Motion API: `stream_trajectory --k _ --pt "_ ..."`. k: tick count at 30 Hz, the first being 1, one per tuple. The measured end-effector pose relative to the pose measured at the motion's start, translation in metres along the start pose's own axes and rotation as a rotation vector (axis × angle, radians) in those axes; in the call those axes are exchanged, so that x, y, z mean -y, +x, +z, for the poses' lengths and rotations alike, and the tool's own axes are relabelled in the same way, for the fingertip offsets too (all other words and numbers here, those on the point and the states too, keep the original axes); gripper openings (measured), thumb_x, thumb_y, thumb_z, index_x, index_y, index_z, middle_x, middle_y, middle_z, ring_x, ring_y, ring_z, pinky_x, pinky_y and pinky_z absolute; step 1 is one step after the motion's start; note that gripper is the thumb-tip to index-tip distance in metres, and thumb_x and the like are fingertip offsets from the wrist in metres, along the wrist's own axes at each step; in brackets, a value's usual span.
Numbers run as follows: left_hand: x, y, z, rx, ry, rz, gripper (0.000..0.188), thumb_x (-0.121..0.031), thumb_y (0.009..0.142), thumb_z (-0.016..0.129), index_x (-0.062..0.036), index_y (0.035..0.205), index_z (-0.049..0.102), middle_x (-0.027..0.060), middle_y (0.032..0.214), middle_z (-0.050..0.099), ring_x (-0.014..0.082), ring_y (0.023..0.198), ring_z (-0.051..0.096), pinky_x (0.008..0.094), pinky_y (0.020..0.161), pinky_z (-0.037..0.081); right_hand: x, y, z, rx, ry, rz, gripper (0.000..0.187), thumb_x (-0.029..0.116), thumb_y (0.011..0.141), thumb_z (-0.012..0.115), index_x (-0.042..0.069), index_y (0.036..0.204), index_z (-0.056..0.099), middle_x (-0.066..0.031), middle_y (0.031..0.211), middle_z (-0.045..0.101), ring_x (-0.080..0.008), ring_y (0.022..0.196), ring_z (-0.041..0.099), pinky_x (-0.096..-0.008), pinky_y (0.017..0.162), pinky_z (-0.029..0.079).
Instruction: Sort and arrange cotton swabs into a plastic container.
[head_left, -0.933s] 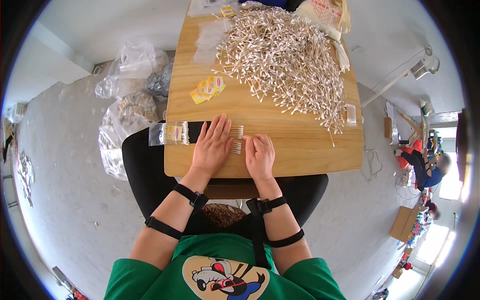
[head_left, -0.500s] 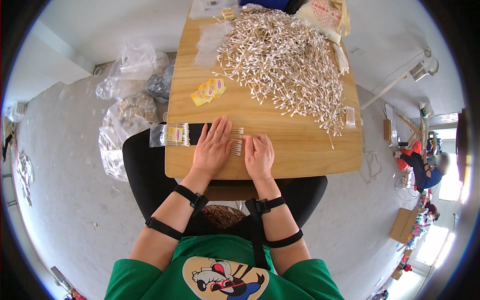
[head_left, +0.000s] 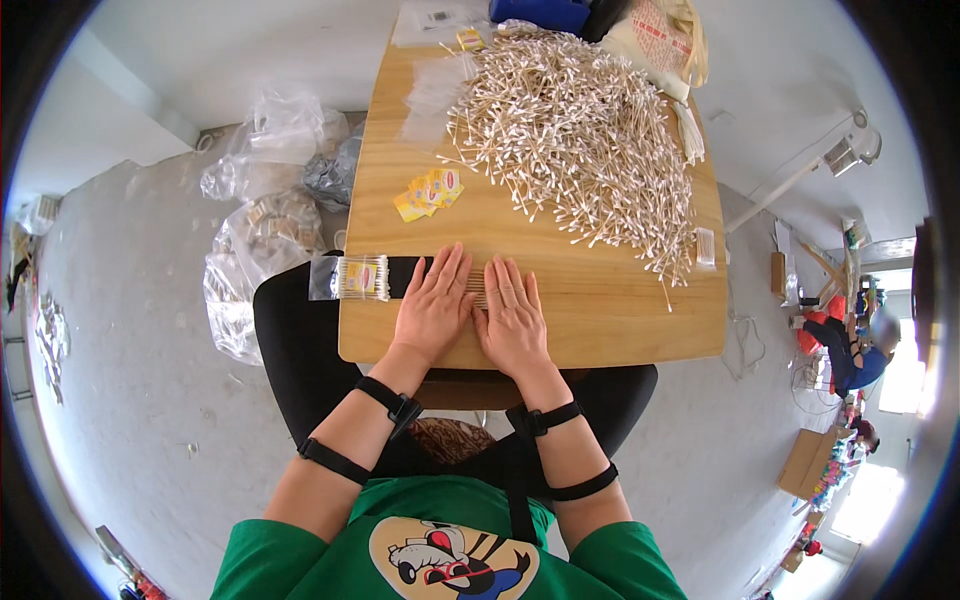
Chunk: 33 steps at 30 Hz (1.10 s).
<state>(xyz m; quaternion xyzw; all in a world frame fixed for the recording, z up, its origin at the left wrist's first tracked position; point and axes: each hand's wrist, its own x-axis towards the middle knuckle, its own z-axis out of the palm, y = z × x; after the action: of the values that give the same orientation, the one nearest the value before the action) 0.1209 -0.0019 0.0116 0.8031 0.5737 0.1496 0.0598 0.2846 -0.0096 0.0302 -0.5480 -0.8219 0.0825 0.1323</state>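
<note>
My left hand (head_left: 434,308) lies flat, fingers stretched out, partly over a black strip (head_left: 402,274) on the table. Beside it my right hand (head_left: 511,318) is flat too, its fingers straight and close together. Between and under the two hands shows a small row of cotton swabs (head_left: 477,287), mostly covered by the palms. Left of the black strip, at the table's edge, is a clear bag of cotton swabs (head_left: 362,277) with a yellow card in it. Farther off, a large heap of loose cotton swabs (head_left: 580,140) covers the far right part of the table.
Several yellow cards (head_left: 430,193) lie on the wooden table (head_left: 600,325), with clear plastic bags (head_left: 435,95) behind them. A small packet of swabs (head_left: 705,248) sits at the right edge. Filled plastic sacks (head_left: 265,230) stand on the floor at left. Another person (head_left: 850,350) sits far right.
My right hand has uncurled from a loose fist at the swabs' right end and now lies flat over them. My left hand stays flat. The whole view has shifted slightly.
</note>
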Motion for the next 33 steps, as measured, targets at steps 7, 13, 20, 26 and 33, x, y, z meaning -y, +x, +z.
stream_trajectory --k 7,13,20,26,33 --pt "-0.003 0.001 0.0 0.012 -0.032 -0.021 0.054 -0.033 0.101 0.048 -0.0061 0.148 0.044 0.0104 0.159 0.036 0.023 0.148 0.032 0.0448 0.121 0.024 0.003 -0.001 0.004 0.016 -0.044 -0.028 0.061 0.025 0.096 0.055 -0.004 0.147 0.04 -0.0196 0.155 0.038 -0.0337 0.146 0.033 -0.0502 0.121 0.023" --pt "-0.002 0.0 0.003 0.005 -0.055 -0.049 0.056 -0.034 0.102 0.047 -0.0063 0.15 0.041 0.0095 0.16 0.033 0.0224 0.149 0.03 0.0449 0.121 0.023 0.011 0.0 0.002 0.019 -0.03 0.023 0.058 0.024 0.097 0.054 -0.004 0.146 0.042 -0.0206 0.154 0.04 -0.0325 0.146 0.034 -0.0503 0.121 0.024" --pt "-0.002 0.0 -0.003 0.053 -0.084 -0.052 0.056 -0.034 0.103 0.044 -0.0058 0.152 0.039 0.0085 0.161 0.031 0.0222 0.15 0.026 0.044 0.122 0.02 0.009 0.004 0.004 0.024 -0.05 0.009 0.058 0.025 0.097 0.052 -0.004 0.146 0.041 -0.021 0.154 0.04 -0.0319 0.147 0.032 -0.0509 0.121 0.022" --pt "0.005 -0.001 -0.004 0.087 -0.101 -0.008 0.056 -0.033 0.103 0.045 -0.0059 0.151 0.04 0.0088 0.161 0.032 0.0232 0.149 0.028 0.0435 0.122 0.02 0.014 0.004 0.006 0.039 -0.059 0.04 0.059 0.025 0.097 0.051 -0.004 0.148 0.039 -0.0214 0.154 0.039 -0.0317 0.148 0.031 -0.051 0.121 0.021" --pt "0.007 -0.002 -0.003 0.03 -0.105 0.002 0.052 -0.029 0.103 0.046 -0.0053 0.149 0.043 0.0098 0.159 0.035 0.0232 0.148 0.032 0.0435 0.121 0.023 0.014 0.005 0.007 0.042 -0.093 0.052 0.061 0.028 0.097 0.051 -0.005 0.147 0.04 -0.0211 0.156 0.037 -0.0326 0.148 0.031 -0.0509 0.121 0.021"
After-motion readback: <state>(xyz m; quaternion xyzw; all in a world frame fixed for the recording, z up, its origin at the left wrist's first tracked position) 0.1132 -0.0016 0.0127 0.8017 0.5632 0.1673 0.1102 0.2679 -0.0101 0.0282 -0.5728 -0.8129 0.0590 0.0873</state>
